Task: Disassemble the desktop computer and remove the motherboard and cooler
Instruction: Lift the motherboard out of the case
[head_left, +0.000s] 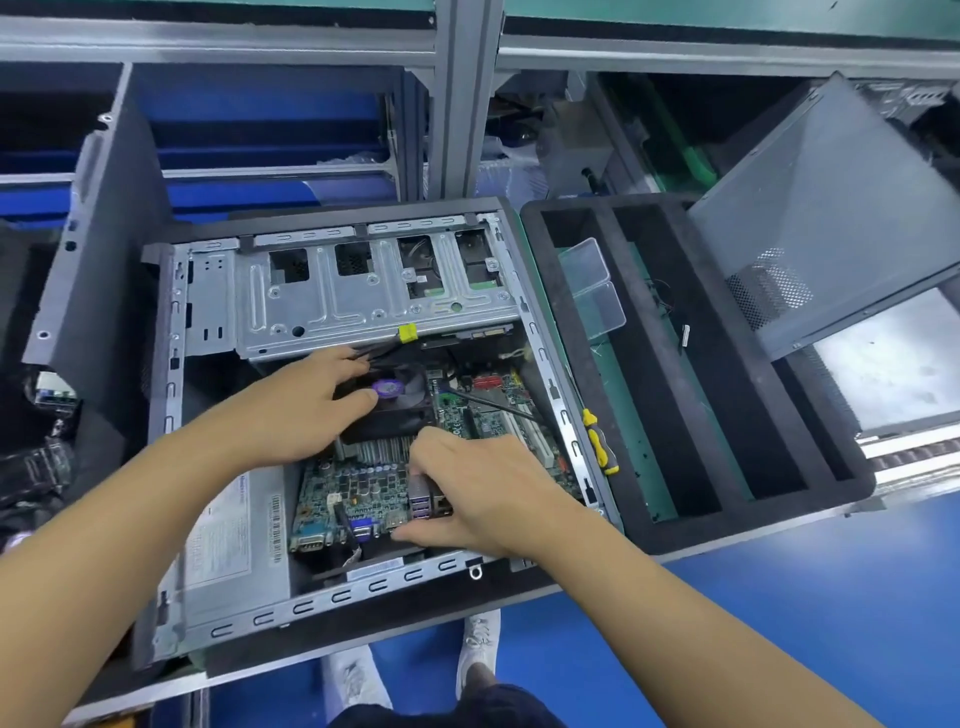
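Observation:
The open computer case (550, 384) lies flat in front of me, its silver drive cage (374, 301) at the far side. Inside sits the green motherboard (358, 488) with purple and blue rear ports (363, 530). On it stands the black cooler fan (402, 400) with a purple hub sticker, over a finned heatsink (382, 449). My left hand (306, 402) grips the cooler's left edge, thumb near the hub. My right hand (478, 493) holds the motherboard's near right edge by the port block.
A yellow-and-black screwdriver (600, 441) lies on the case's right rim. A black foam tray (691, 374) with a clear plastic box (592, 286) stands to the right. Removed side panels lean at left (98, 249) and right (831, 218). The silver power supply (228, 545) fills the case's near-left corner.

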